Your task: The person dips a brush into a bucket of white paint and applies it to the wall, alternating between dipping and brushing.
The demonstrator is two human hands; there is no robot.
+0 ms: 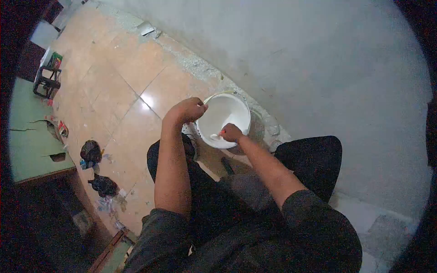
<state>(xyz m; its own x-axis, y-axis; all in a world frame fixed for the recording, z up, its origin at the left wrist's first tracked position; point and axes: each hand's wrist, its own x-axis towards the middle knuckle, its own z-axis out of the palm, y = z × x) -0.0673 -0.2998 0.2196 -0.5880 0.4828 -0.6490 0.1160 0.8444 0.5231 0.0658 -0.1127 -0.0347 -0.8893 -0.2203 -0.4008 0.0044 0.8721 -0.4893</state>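
A white bucket (226, 112) stands on the tiled floor between my knees, its inside pale and smooth. My left hand (190, 110) is closed at the bucket's left rim, fingers curled over the edge by the thin handle. Inside the front of the bucket, my right hand (231, 133) is wrapped round a small tool (221, 133) with an orange-red part. Whitish material (215, 137) lies by the tool's end, low in the bucket. The tool's kind is hidden by my fist.
A grey plastered wall (337, 68) rises close on the right. Rubble and plaster dust (195, 63) run along its foot. Black plastic bags (104, 185) and litter lie on the left floor, near a green board (34, 132) and a black frame-like object (47, 83).
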